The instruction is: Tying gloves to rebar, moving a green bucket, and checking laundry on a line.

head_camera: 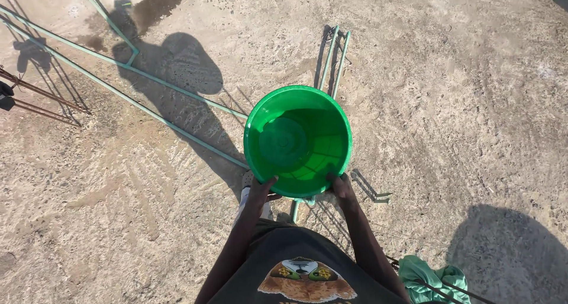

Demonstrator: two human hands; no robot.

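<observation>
A green plastic bucket [297, 139] is held out over sandy ground [461, 103], its open mouth facing up and its inside bare — seen straight from above. The left hand [261, 191] grips the near rim on the left side, thumb hooked over the edge and the fingers hidden beneath. The right hand [341, 187] clasps the near rim on the right in the same way, closed around the edge.

Beneath and behind the bucket lie green-painted steel rods [154, 79], running from the far left towards the middle, with a paired length [334, 58] pointing away just beyond the bucket. Rusty bars [41, 100] sit at the far left edge. A crumpled green cloth [435, 280] lies near the right forearm — and the person's shadow [177, 73] falls across the rods to the far left.
</observation>
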